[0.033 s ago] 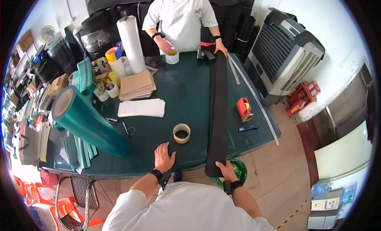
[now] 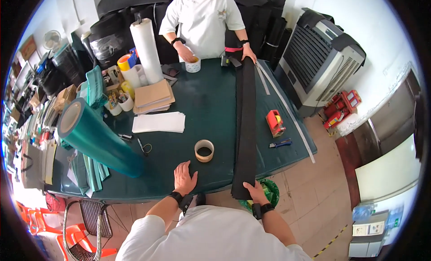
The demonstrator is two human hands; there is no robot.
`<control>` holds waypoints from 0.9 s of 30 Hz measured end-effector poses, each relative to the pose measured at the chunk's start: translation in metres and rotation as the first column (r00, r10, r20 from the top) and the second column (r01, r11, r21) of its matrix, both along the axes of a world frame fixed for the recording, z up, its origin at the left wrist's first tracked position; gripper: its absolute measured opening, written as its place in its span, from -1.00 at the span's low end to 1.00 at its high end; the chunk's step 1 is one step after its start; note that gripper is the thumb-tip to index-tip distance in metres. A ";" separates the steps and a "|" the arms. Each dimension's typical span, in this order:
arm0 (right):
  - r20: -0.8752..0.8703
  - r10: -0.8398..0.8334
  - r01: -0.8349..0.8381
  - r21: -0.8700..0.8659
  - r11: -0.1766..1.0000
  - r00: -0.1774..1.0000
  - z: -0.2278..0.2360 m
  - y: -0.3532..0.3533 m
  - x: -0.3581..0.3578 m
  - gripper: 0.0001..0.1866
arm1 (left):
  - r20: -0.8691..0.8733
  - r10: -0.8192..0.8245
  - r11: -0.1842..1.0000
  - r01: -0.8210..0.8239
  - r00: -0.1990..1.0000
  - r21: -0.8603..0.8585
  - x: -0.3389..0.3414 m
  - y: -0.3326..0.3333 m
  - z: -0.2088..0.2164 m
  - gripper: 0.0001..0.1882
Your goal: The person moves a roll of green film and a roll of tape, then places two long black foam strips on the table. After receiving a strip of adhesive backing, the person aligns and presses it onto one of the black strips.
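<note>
My left hand rests on the green-covered table near its front edge, fingers stretched out, holding nothing. Just ahead of it stands a roll of brown tape. My right hand is closed on the near end of a stack of long black strips, thumb on top. That end juts past the table's front edge, and the fingers beneath are partly hidden. Across the table, a co-worker's left hand lies at the strips' far end. Their right hand reaches into the top of a white roll.
Right of the strips are a red tape dispenser, a blue cutter knife and a long metal ruler. White paper, brown cards and a large teal film roll occupy the left. A green-lined bin stands below my right hand.
</note>
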State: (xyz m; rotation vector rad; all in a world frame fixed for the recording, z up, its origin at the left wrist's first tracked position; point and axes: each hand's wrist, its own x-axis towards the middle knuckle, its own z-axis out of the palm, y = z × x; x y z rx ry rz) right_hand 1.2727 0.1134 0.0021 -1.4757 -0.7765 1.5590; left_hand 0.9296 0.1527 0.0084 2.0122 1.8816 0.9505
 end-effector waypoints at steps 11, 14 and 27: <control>0.034 -0.055 0.055 0.015 0.998 0.998 0.022 -0.002 0.010 -0.48 | -0.037 -0.003 1.000 0.003 0.999 -0.021 0.003 0.001 -0.002 -0.38; 0.042 -0.068 0.067 0.006 0.998 0.997 0.020 -0.002 0.019 -0.48 | -0.039 -0.012 1.000 0.011 0.999 -0.020 0.003 0.002 -0.001 -0.39; -0.088 -0.136 0.120 -0.170 0.978 0.987 0.004 0.007 0.037 -0.45 | -0.059 -0.009 1.000 0.007 0.998 -0.026 0.003 0.002 -0.001 -0.40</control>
